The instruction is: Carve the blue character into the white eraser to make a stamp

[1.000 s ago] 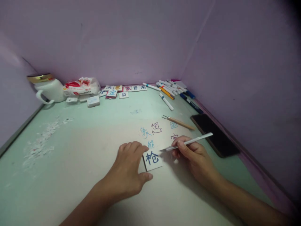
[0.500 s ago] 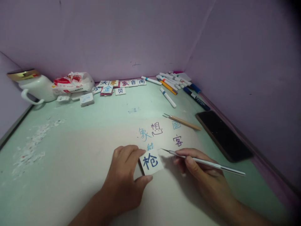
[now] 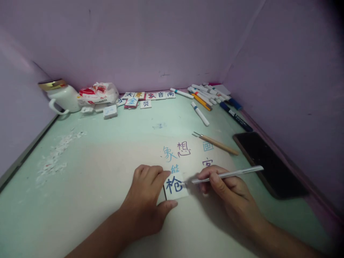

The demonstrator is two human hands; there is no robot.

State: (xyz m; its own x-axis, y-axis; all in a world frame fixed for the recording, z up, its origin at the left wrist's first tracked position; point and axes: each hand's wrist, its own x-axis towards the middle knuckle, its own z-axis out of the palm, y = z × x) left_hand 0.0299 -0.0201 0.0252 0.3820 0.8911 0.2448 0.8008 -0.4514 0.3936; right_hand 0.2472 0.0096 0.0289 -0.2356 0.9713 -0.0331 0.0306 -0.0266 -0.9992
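My left hand grips a small white square block by two opposite edges, thumb at the near side and fingers at the far side. On its top face is the dark blue character 枪. In my right hand is a slim silver craft knife, held like a pen. Its fine tip points left at the block's right edge, by the end of the character; whether it touches I cannot tell. Beyond the block, handwritten blue and purple characters mark the tabletop, one partly covered by the block.
A wooden-handled gouge and a black phone lie to the right. Markers are piled at the back right. Character tiles, a tissue pack and a white mug stand along the back. White shavings are scattered at left.
The craft knife's tip has moved from beyond the block's far right corner to its right edge. Its rear end has risen. The whole view has shifted slightly, with background things now further right.
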